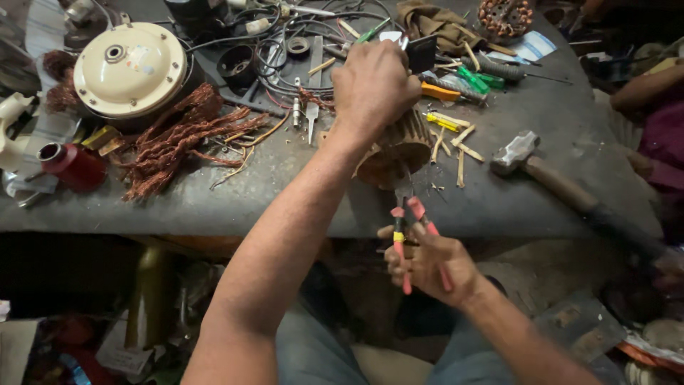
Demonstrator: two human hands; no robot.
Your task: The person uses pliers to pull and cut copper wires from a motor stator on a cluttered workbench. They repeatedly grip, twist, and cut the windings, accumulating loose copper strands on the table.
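My left hand (374, 85) is closed over the top of a round ribbed motor stator (399, 150) that stands on the grey workbench (285, 192) near its front edge. My right hand (431, 264), below the bench edge, grips red-handled pliers (410, 228) whose jaws point up at the underside of the stator. A bundle of pulled copper winding wire (185, 135) lies to the left of the stator.
A cream round motor housing (130, 68), a red can (68, 165), a hammer (541, 175), screwdrivers (456, 89), wooden slivers (456, 139) and black cables (285, 43) crowd the bench. Another person's arm (645, 89) is at the right edge.
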